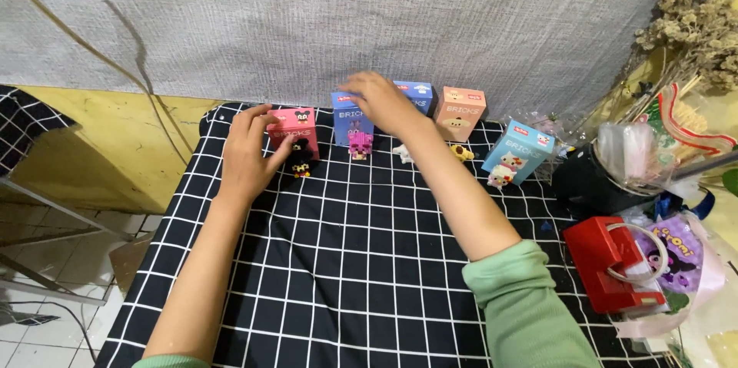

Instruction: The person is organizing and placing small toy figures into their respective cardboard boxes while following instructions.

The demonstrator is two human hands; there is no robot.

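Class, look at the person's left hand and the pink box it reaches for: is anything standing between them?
Nothing visible does. The left hand already touches the pink box at its left side; the small black figure stands in front of the box, beside the thumb.

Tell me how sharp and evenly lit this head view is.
Head view: soft, even light and only faint shadows on the checked cloth; the right hand over the blue box is slightly motion-blurred, the left hand crisper; wide-angle bending at the edges.
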